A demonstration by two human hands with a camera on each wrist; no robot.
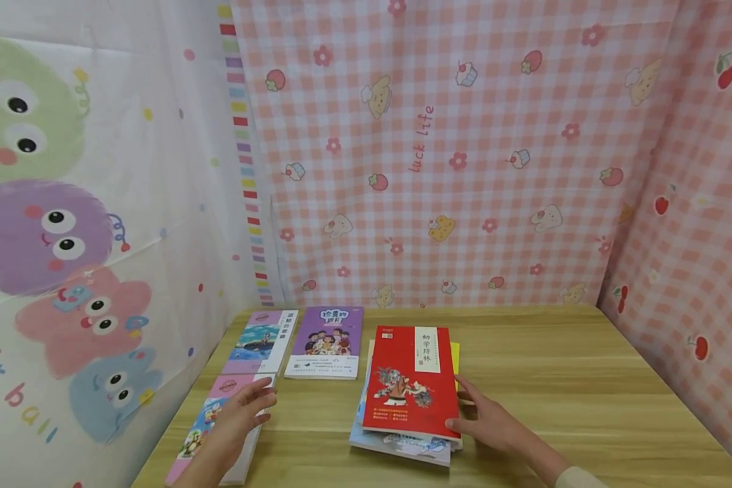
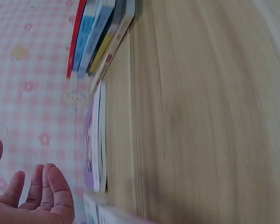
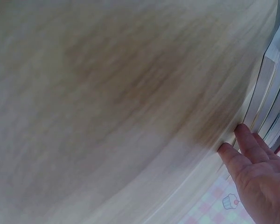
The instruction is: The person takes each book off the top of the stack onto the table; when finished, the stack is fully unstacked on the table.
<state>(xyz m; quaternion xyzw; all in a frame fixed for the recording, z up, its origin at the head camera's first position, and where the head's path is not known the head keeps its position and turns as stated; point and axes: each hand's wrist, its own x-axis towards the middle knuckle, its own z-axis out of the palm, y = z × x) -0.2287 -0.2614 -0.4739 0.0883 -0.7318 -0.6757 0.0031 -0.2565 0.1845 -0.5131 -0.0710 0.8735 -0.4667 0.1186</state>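
A red book tops a stack on the table's middle. Beneath it stick out a light-blue book and a yellow edge. My right hand is at the stack's right side, its thumb at the red book's lower right corner. In the right wrist view, its fairly straight fingers touch the sides of the books. My left hand hovers over a pink-covered book at the front left, fingers spread and loosely bent, holding nothing. In the left wrist view its palm holds nothing.
Behind the front-left book lies another pink and white book, beside a purple book. The wooden table meets a pink checked curtain at the back. A cartoon-printed sheet hangs on the left.
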